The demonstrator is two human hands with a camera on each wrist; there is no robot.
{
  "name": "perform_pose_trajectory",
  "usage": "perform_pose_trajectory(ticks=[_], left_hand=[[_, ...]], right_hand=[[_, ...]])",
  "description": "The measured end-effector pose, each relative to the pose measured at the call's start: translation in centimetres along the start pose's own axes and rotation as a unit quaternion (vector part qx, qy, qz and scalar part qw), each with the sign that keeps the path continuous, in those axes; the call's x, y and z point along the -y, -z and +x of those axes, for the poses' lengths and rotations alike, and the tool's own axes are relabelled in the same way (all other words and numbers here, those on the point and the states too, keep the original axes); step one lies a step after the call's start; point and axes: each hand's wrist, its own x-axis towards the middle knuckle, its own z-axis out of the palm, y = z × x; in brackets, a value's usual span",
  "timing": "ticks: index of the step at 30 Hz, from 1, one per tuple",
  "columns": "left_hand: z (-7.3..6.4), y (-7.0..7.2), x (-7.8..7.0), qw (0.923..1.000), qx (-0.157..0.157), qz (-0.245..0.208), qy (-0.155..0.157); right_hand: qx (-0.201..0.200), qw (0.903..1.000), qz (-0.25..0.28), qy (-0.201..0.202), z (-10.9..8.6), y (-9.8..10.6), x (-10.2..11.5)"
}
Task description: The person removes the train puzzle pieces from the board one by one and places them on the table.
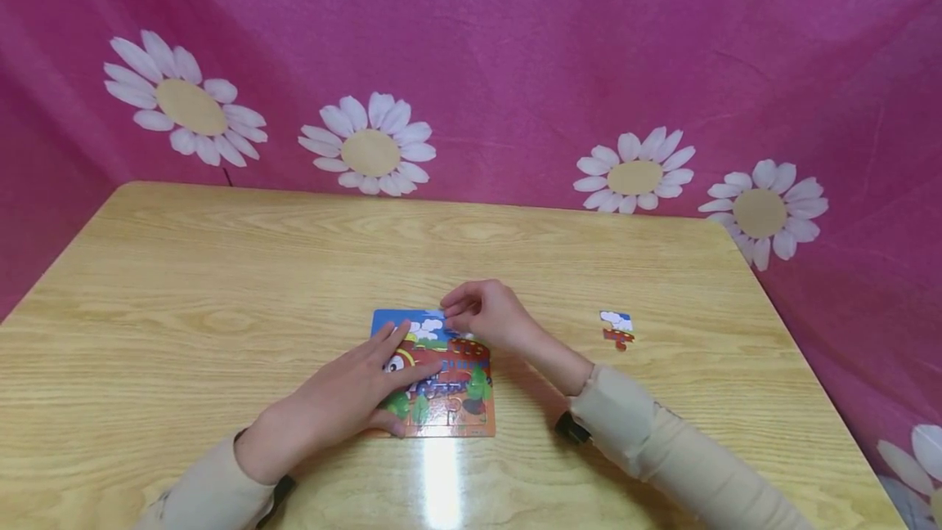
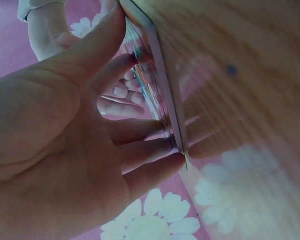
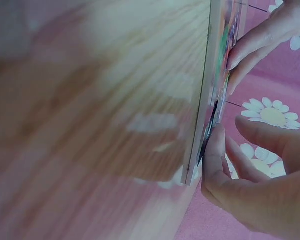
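My left fingers [image 1: 418,372] spread wide on a glossy, multicoloured rectangular jigsaw [image 1: 432,418]; flat blue-white [image 1: 616,320] and red pieces [image 1: 619,337] lie right of my nearer, bent right fingers [image 1: 460,294], grip unclear.

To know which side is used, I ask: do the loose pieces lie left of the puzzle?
No, the loose pieces lie right of the puzzle.

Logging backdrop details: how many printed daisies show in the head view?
5, on the pink cloth: upper-left daisy, left-centre daisy, right-centre daisy, table-corner daisy, lower-right daisy (cut off). The table may hide more.
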Motion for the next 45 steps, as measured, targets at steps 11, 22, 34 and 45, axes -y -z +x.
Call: perform_pose_trajectory(ticks=[11,22,34,45], left_hand=[[0.0,0.1,0.0,1.0,0.006,0.0,0.004],[-0.1,0.1,-0.1,0.9998,0.008,-0.016,0.007],[-0.1,0.1,0.0,0.9998,0.008,-0.017,0.005],[-0.1,0.0,0.0,0.9998,0.005,-0.016,0.007]], right_hand=[[-0.003,0.9993,-0.038,0.002,0.5,-0.6,0.3],[0.012,0.9961,-0.079,0.038,0.6,-0.7,0.4],[0.021,0.9966,-0.049,0.062,0.4,-0.4,0.1],[0.007,0.9967,-0.027,0.077,-0.4,2.0,-0.9]])
